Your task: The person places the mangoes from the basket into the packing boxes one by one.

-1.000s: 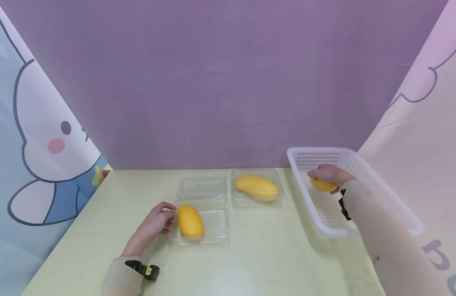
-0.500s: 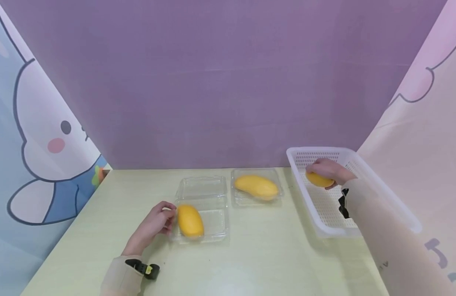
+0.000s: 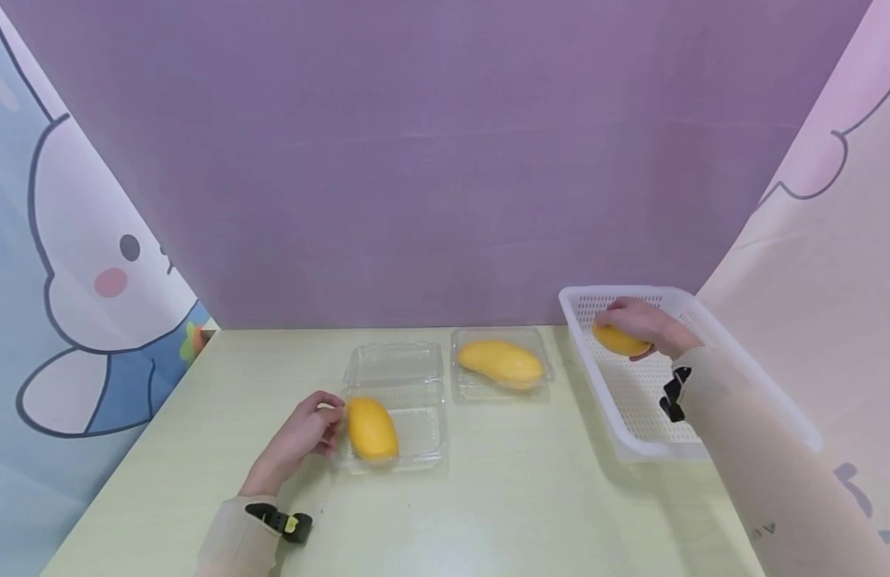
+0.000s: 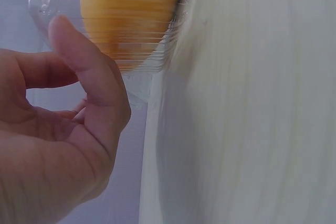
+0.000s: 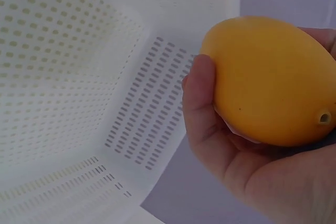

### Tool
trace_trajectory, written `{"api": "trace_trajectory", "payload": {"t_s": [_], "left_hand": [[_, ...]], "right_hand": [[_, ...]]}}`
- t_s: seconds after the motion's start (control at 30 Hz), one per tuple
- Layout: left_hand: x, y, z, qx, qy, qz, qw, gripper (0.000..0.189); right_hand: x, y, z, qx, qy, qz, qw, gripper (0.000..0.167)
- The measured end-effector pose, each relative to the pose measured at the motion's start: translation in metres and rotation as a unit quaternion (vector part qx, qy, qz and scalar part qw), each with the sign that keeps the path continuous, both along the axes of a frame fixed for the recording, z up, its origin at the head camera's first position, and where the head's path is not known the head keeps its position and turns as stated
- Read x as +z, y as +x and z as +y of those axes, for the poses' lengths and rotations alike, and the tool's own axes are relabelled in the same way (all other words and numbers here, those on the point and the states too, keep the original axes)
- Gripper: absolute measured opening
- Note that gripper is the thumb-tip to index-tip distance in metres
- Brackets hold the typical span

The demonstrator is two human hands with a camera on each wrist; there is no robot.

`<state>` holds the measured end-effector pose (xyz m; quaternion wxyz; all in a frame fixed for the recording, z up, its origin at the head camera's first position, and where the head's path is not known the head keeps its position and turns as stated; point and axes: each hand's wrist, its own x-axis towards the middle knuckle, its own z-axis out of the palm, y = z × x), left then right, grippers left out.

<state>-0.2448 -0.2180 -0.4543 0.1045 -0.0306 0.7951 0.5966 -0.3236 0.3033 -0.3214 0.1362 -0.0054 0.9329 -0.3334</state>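
Note:
My right hand (image 3: 636,320) grips a yellow mango (image 5: 268,80) over the inside of the white perforated basket (image 3: 618,429). A small hole shows at one end of that mango in the right wrist view. My left hand (image 3: 304,437) stays at the left side of an open clear plastic clamshell box (image 3: 421,437), fingers loosely bent. In the left wrist view the thumb (image 4: 79,45) overlaps the box's edge; whether it presses there is unclear. Another mango (image 3: 373,429) lies in the left half of this box's base, and the lid (image 3: 394,365) is folded back.
A second clear box (image 3: 470,393), seemingly closed, holds a mango (image 3: 501,363) between the open box and the basket. Behind the pale table (image 3: 488,513) rises a purple backdrop (image 3: 416,176). Printed cloths (image 3: 813,280) flank both sides.
My right hand has raised the mango from lower in the basket, drifting slightly left and away from me. Left hand and both boxes look unmoved.

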Motion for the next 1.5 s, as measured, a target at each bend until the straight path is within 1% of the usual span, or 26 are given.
{"api": "trace_trajectory", "payload": {"t_s": [0.3, 0.43, 0.53, 0.77, 0.87, 0.97, 1.13, 1.23, 1.4, 1.5], "left_hand": [[0.001, 0.001, 0.0, 0.004, 0.001, 0.0, 1.0, 0.025], [0.0, 0.001, 0.0, 0.004, -0.001, 0.0, 1.0, 0.025], [-0.001, 0.0, 0.0, 0.003, -0.001, 0.0, 1.0, 0.025], [-0.003, -0.002, 0.0, 0.003, -0.001, -0.005, 1.0, 0.022], [-0.003, -0.002, 0.0, 0.003, -0.001, -0.004, 1.0, 0.022], [-0.002, -0.001, 0.0, 0.002, -0.003, -0.003, 1.0, 0.023], [-0.003, -0.003, 0.0, 0.007, -0.001, -0.005, 1.0, 0.021], [-0.003, -0.003, 0.0, 0.008, 0.001, -0.005, 1.0, 0.021], [-0.002, -0.002, 0.0, 0.006, 0.001, -0.002, 1.0, 0.022], [-0.003, -0.002, 0.0, 0.006, 0.001, -0.002, 1.0, 0.023]], "right_hand": [[0.009, 0.007, -0.008, 0.002, -0.036, 0.029, 0.9989, 0.047], [0.013, 0.011, -0.015, 0.001, -0.047, 0.037, 0.9982, 0.049], [0.016, 0.016, -0.023, 0.007, -0.048, 0.049, 0.9976, 0.051], [0.019, 0.025, -0.044, 0.022, -0.024, 0.108, 0.9936, 0.051], [0.02, 0.029, -0.051, 0.026, -0.02, 0.125, 0.9916, 0.05], [0.022, 0.034, -0.059, 0.029, -0.039, 0.129, 0.9904, 0.048], [0.028, 0.041, -0.071, 0.032, -0.078, 0.123, 0.9888, 0.048], [0.032, 0.045, -0.077, 0.027, -0.099, 0.119, 0.9876, 0.049], [0.035, 0.054, -0.085, 0.019, -0.141, 0.123, 0.9822, 0.049], [0.035, 0.059, -0.089, 0.019, -0.151, 0.136, 0.9791, 0.049]]}}
